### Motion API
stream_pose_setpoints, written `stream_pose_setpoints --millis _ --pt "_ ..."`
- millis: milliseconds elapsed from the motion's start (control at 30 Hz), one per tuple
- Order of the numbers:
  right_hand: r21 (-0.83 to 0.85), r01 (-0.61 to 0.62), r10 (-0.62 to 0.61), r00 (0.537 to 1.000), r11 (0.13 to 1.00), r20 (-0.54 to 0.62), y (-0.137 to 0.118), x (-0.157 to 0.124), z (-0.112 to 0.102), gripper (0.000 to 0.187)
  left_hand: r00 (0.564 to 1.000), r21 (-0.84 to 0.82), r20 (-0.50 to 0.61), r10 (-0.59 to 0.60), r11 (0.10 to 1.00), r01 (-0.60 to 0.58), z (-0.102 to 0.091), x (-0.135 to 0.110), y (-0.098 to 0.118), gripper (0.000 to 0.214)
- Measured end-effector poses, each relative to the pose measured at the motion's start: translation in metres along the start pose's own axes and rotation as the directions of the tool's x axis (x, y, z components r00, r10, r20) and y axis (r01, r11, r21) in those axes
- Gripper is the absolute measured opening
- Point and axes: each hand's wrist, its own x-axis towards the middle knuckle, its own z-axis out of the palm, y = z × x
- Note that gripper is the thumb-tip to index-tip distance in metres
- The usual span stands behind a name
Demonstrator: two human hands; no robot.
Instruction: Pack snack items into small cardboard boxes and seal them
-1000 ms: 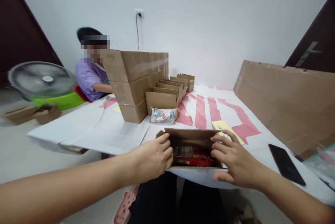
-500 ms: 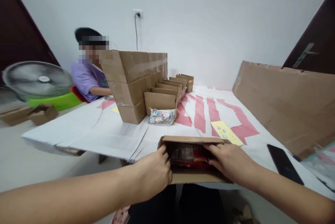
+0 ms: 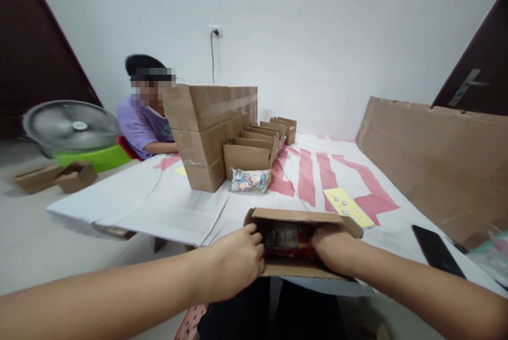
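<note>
An open cardboard box (image 3: 297, 216) lies at the table's front edge, its opening facing me. Inside it I see dark and red shiny packets (image 3: 288, 247), too dim to name exactly. My left hand (image 3: 242, 258) is closed round the box's left edge, fingers curled over the cardboard. My right hand (image 3: 337, 247) reaches into the right side of the opening beside the red packet, and its fingertips are hidden there. Beyond the box, a white printed snack packet (image 3: 251, 180) rests on the cloth.
Stacked taped boxes (image 3: 208, 141) stand at the left, with a row of open boxes (image 3: 248, 156) beside them. A yellow sticker sheet (image 3: 349, 207) and a black phone (image 3: 436, 250) lie right. A large cardboard sheet (image 3: 428, 165) stands upright. Another person (image 3: 138, 123) sits behind the stack.
My right hand has moved from the box's right edge deeper into the opening. My left hand keeps its hold. The whole view has shifted slightly.
</note>
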Motion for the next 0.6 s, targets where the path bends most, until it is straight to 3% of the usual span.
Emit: stream_pose_setpoints --millis 167,367,467,600 --pt "-0.142 0.121 -0.110 0.991 0.982 0.083 -0.006 -0.006 -0.034 0.022 1.000 -0.034 -0.025 -0.014 0.999 0.014 -0.008 0.002 -0.013 0.006" --pt "-0.308 0.119 -0.043 0.969 0.944 0.244 -0.014 0.001 -0.044 0.019 0.999 -0.068 0.011 -0.042 0.997 0.043 -0.010 0.006 -0.023 0.006" --pt "-0.299 0.181 -0.111 0.965 0.937 0.236 -0.011 0.004 -0.041 0.017 0.998 -0.101 -0.004 -0.061 0.993 0.060 -0.008 0.005 -0.027 0.009" --pt "-0.182 0.197 -0.175 0.976 0.963 0.130 -0.004 0.007 -0.050 0.020 0.997 -0.132 -0.022 -0.067 0.989 0.064 -0.008 0.003 -0.035 0.010"
